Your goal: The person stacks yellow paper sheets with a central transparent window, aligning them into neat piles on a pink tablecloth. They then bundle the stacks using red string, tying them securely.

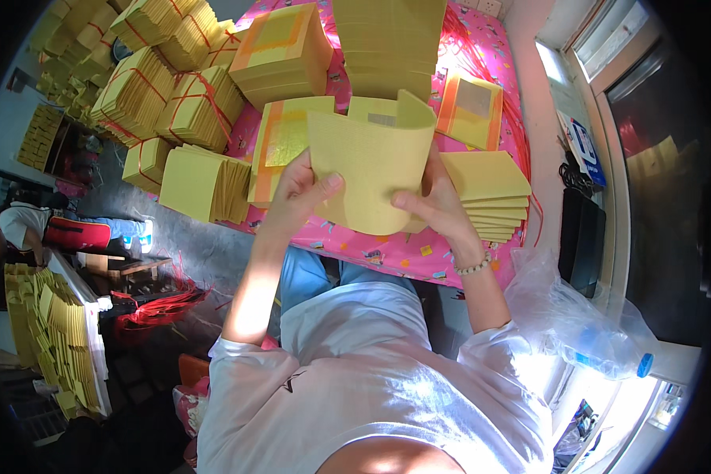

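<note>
Between my two hands I hold a yellow paper sheet, curved into a bend, above the near edge of the table. My left hand grips its left side, thumb lying on the front face and fingers behind. On the opposite side my right hand does the same, with a bead bracelet at the wrist. Whether it is one sheet or several together, I cannot tell. Just behind stands a yellow stack with an orange border and a shiny gold square. Fanned yellow sheets lie beside my right hand.
A pink patterned cloth covers the table. Tall yellow paper stacks and bundles tied with red string crowd its left and far sides. Red strands lie at the back. A plastic bottle is at right; another person sits at left.
</note>
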Demonstrator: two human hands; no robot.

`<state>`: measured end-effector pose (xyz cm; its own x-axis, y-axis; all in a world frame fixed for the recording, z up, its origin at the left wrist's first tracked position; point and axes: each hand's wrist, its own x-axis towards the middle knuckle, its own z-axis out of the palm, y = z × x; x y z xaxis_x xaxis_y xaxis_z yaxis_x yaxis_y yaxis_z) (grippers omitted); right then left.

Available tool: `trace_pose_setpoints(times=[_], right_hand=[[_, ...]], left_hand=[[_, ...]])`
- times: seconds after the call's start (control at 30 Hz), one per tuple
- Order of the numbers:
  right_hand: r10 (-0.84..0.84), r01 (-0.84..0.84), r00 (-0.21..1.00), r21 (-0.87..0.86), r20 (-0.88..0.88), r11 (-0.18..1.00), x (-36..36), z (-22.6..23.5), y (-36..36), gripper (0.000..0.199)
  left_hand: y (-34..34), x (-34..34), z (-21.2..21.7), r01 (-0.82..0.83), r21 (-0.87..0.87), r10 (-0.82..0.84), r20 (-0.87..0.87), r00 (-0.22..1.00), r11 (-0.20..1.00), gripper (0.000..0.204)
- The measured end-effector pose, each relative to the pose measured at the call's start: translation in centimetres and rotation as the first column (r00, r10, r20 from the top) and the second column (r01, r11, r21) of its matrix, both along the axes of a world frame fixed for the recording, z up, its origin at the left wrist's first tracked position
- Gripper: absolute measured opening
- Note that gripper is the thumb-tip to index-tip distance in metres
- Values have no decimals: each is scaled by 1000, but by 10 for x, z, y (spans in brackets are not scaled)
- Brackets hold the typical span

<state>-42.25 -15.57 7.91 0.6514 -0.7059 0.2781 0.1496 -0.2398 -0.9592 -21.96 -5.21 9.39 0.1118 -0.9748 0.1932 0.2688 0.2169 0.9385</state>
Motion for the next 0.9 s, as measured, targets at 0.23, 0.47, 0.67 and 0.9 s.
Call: trace_pose_setpoints(times=[0.23,0.47,0.67,0.9], right_hand=[[105,-109,994,273,29,956,-1,12,16,87],[-12,18,999,233,-31,972,-3,10,6,70],[-140,139,990,71,-3,988,3,-6,-3,69],[-188,187,982,96,3,978,3,-10,-6,65]], left_hand=[[-17,-20,-17,49,-24,-50,-82,995,999,49],[-29,-33,-13,5,-52,-9,-79,997,999,51],[-48,-33,-29,-139,-272,205,232,951,952,42],[-54,-41,-30,-177,-208,204,114,972,962,52]])
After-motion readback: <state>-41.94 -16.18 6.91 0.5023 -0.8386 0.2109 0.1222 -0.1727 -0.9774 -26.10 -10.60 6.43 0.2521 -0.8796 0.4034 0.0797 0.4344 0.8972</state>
